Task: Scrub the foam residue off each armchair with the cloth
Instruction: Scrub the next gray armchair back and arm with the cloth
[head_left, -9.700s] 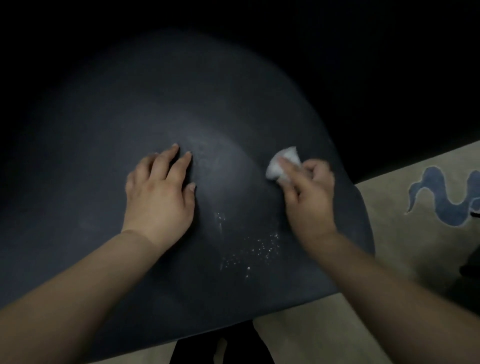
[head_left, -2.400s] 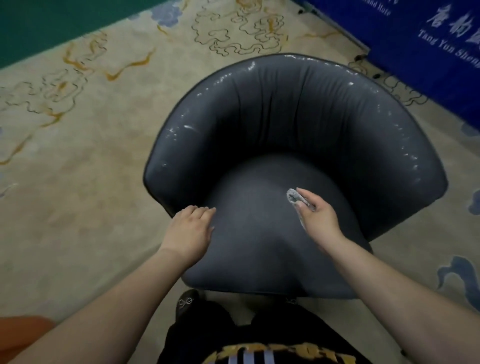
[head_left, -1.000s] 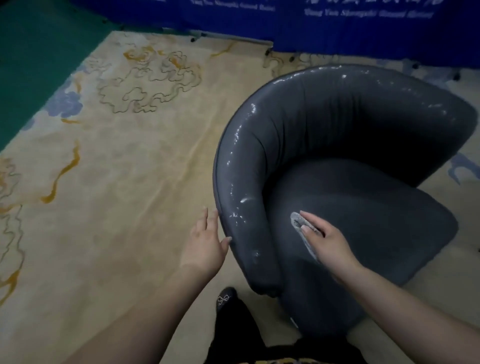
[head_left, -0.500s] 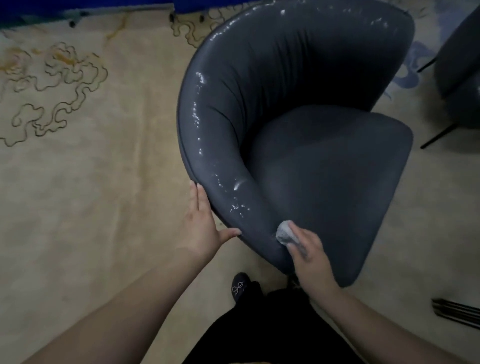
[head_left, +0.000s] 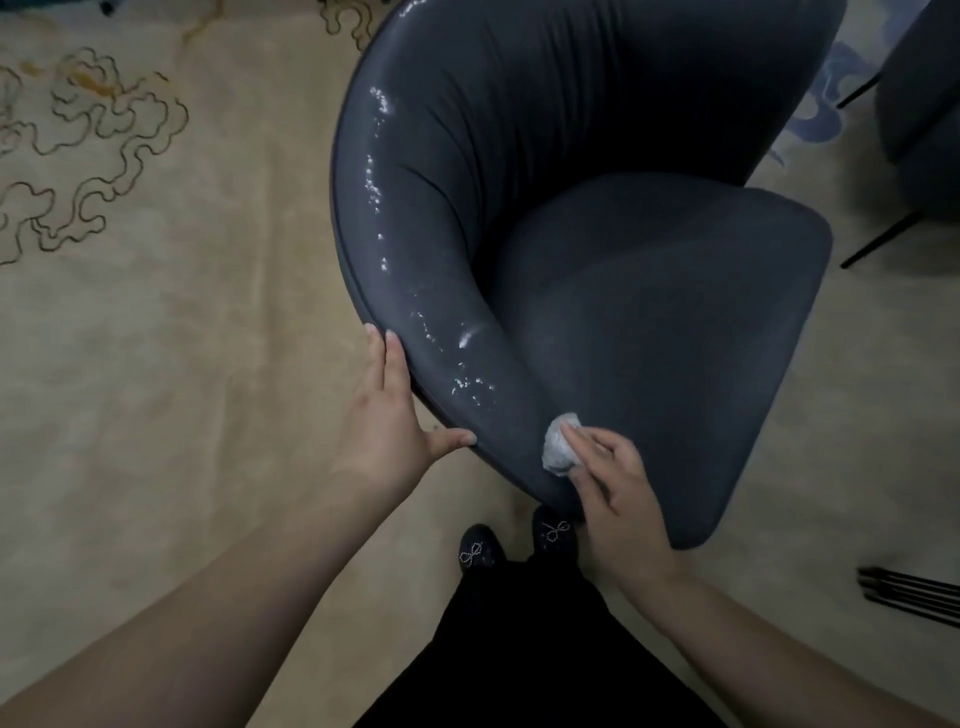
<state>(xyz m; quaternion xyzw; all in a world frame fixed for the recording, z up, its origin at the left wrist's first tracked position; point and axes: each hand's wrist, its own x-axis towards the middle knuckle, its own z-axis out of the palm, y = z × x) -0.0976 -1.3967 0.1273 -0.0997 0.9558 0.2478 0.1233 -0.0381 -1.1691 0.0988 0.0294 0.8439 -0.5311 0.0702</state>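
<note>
A dark grey armchair (head_left: 649, 322) fills the upper middle of the view, its curved arm turned toward me. White foam residue (head_left: 462, 340) runs in specks along the top of that arm. My right hand (head_left: 613, 483) holds a small balled pale cloth (head_left: 558, 441) and presses it on the near end of the arm. My left hand (head_left: 387, 421) rests with straight fingers against the arm's outer edge, thumb under the rim.
A beige carpet (head_left: 156, 338) with gold and dark line patterns covers the floor. A second dark armchair (head_left: 924, 104) with thin black legs stands at the upper right. Black rods (head_left: 909, 592) lie at the right edge. My black shoes (head_left: 514, 543) stand just below the chair.
The view has closed in on the chair's near arm. My right hand with the cloth has stayed at the arm's near end, and my left hand keeps bracing the outer edge.
</note>
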